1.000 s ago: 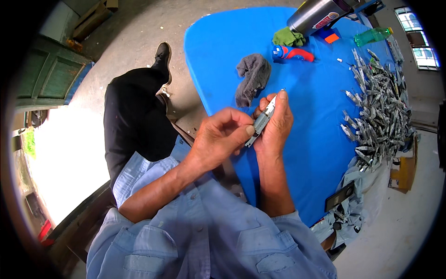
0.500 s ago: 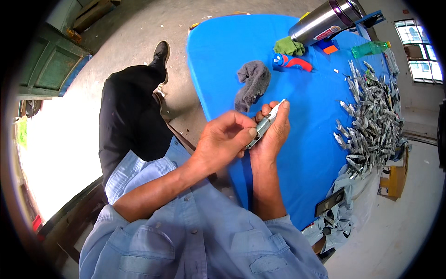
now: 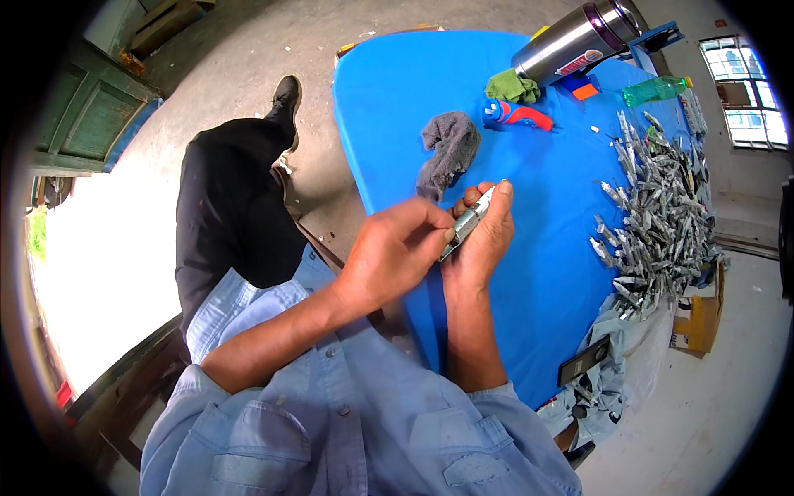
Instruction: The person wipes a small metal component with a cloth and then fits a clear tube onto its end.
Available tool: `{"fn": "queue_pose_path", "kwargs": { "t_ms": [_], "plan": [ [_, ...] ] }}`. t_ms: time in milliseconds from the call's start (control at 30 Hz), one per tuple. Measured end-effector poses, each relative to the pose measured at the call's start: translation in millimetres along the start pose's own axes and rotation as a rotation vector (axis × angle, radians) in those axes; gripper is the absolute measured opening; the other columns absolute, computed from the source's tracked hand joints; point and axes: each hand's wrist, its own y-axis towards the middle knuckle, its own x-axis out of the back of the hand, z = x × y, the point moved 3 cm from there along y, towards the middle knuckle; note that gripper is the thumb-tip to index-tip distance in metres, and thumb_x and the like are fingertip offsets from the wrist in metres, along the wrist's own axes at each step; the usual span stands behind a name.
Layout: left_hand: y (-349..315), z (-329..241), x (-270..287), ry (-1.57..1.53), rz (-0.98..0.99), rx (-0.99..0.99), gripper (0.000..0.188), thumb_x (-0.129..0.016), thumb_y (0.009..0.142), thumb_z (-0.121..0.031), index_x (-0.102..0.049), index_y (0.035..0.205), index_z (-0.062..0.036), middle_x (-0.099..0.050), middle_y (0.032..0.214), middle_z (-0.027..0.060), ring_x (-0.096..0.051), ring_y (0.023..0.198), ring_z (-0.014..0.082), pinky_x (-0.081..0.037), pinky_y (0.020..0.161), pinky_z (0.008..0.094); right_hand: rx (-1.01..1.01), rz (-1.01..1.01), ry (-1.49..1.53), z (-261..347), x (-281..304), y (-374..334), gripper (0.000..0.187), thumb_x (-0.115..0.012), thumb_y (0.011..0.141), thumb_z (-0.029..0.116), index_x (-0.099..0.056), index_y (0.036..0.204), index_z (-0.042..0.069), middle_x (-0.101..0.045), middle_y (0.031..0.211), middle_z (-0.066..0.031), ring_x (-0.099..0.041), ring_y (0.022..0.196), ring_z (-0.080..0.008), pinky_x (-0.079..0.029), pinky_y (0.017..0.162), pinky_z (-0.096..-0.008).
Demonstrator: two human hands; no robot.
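A small, narrow silver metal part [image 3: 468, 221] lies slantwise between my hands above the near side of the table. My right hand [image 3: 484, 241] is closed around it, with the thumb along its upper end. The thumb and fingers of my left hand [image 3: 395, 248] pinch at its lower end, where they hide some of it. On the table just beyond my hands lies a crumpled dark grey cloth [image 3: 453, 149]. A large heap of silver metal parts [image 3: 662, 211], long and narrow like the held one, covers the right side.
On the blue tabletop [image 3: 397, 91] are a red and blue tool handle [image 3: 518, 114], a green cloth [image 3: 511, 86], a steel flask [image 3: 571, 41] and a green bottle [image 3: 657, 90]. A dark phone-like device [image 3: 584, 360] rests on plastic wrapping at the right edge, near a cardboard box [image 3: 700, 322].
My left fingertips have shifted slightly on the lower end of the metal part. Both hands still hold it in nearly the same place.
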Motion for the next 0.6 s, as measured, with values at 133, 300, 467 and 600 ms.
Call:
{"fn": "queue_pose_path", "kwargs": {
  "t_ms": [133,300,467,600],
  "plan": [
    [1.1,-3.2,0.9,0.070,0.054,-0.092,0.008,-0.068,0.097,-0.004,-0.065,0.100,0.0025,-0.065,0.079,0.0029,-0.060,0.067,0.0062,-0.049,0.057,0.0244,-0.004,-0.022,-0.004,0.5,-2.3,-1.9,0.039,-0.052,0.107,0.044,-0.052,0.095,0.007,-0.048,0.076,-0.0019,-0.045,0.062,-0.0120,-0.040,0.054,-0.0286],
    [2.6,-6.2,4.2,0.033,0.101,-0.030,0.011,-0.069,0.098,-0.007,-0.066,0.104,0.0024,-0.065,0.081,0.0022,-0.060,0.068,0.0065,-0.050,0.059,0.0242,0.007,0.027,-0.016,-0.8,-0.1,0.6,0.039,-0.053,0.106,0.044,-0.052,0.096,0.007,-0.048,0.077,-0.0019,-0.045,0.062,-0.0123,-0.040,0.054,-0.0289],
    [-0.5,-4.0,8.0,-0.091,0.109,-0.003,0.015,-0.071,0.098,-0.011,-0.067,0.106,0.0005,-0.065,0.081,0.0001,-0.059,0.070,0.0054,-0.050,0.060,0.0229,-0.057,0.038,0.057,0.3,1.9,2.0,0.042,-0.057,0.103,0.048,-0.051,0.100,0.007,-0.048,0.079,-0.0016,-0.045,0.064,-0.0127,-0.038,0.054,-0.0287],
    [-0.5,-0.3,12.2,-0.106,0.068,0.046,0.017,-0.073,0.097,-0.013,-0.068,0.106,-0.0001,-0.065,0.080,-0.0010,-0.058,0.069,0.0042,-0.048,0.060,0.0212,-0.080,0.124,0.109,-2.9,10.8,9.8,0.045,-0.060,0.101,0.052,-0.052,0.101,0.008,-0.048,0.079,-0.0011,-0.046,0.066,-0.0128,-0.037,0.054,-0.0286]
  ]
}}
